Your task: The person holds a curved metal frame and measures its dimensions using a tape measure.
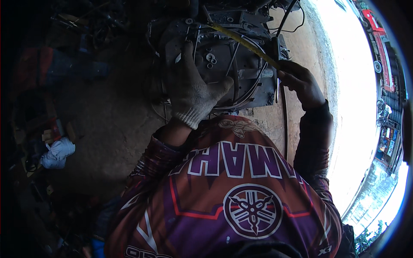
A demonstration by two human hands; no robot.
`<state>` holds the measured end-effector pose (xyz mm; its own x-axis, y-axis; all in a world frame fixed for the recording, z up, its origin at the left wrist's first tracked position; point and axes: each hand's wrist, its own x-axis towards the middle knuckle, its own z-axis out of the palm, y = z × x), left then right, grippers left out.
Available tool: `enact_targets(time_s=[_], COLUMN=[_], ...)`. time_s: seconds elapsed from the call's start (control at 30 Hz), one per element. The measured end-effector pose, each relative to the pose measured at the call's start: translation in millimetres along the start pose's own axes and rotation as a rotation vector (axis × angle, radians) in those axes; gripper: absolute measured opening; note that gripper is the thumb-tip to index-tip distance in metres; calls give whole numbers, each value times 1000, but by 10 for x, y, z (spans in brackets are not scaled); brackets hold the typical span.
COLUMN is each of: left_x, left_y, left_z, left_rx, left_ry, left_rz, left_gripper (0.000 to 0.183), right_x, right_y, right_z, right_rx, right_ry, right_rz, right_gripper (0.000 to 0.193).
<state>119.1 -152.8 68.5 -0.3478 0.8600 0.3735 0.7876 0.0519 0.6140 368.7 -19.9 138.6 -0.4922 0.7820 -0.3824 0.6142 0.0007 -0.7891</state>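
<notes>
My right hand [300,81] is bare and closed round the near end of a tape measure [247,43]. Its yellow blade runs up and leftward across a dark metal worktop [221,71], ending near a metal bar at the far side. My left hand [192,92], in a dusty light work glove, lies over the left part of the worktop. Its forefinger points away from me and the thumb stretches out to the right; the other fingers are hard to make out in shadow. Several metal rings or nuts [210,58] sit between the left hand and the blade.
Thin rods and a bent cable [263,64] cross the worktop's right side. An upright dark bar [286,19] rises at the far right corner. On the floor at left lies a white bundle [59,152] beside small boxes. A red truck [380,47] stands outside in bright light.
</notes>
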Motion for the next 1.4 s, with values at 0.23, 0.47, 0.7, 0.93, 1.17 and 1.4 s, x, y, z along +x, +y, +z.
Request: enact_targets(time_s=[0.23, 0.47, 0.7, 0.93, 1.17, 1.4], left_x=[-86, -158, -233, -308, -346, -410], left_y=[171, 233, 267, 352, 438, 456], left_z=[-58, -6, 63, 38, 33, 42], left_rx=[-88, -410, -320, -419, -254, -382], left_ry=[71, 19, 37, -88, 56, -74], left_rz=[81, -9, 104, 42, 121, -41], left_gripper=[104, 99, 102, 109, 100, 106], right_x=[-209, -373, -420, -476, -492, -497], right_y=[-23, -57, -78, 26, 70, 132], right_z=[-42, -78, -209, -240, -304, -278], right_rx=[-11, 14, -40, -89, -97, -62], right_ry=[-50, 3, -37, 13, -48, -71], right_rz=[22, 45, 32, -28, -33, -75], right_gripper=[53, 45, 48, 41, 49, 46])
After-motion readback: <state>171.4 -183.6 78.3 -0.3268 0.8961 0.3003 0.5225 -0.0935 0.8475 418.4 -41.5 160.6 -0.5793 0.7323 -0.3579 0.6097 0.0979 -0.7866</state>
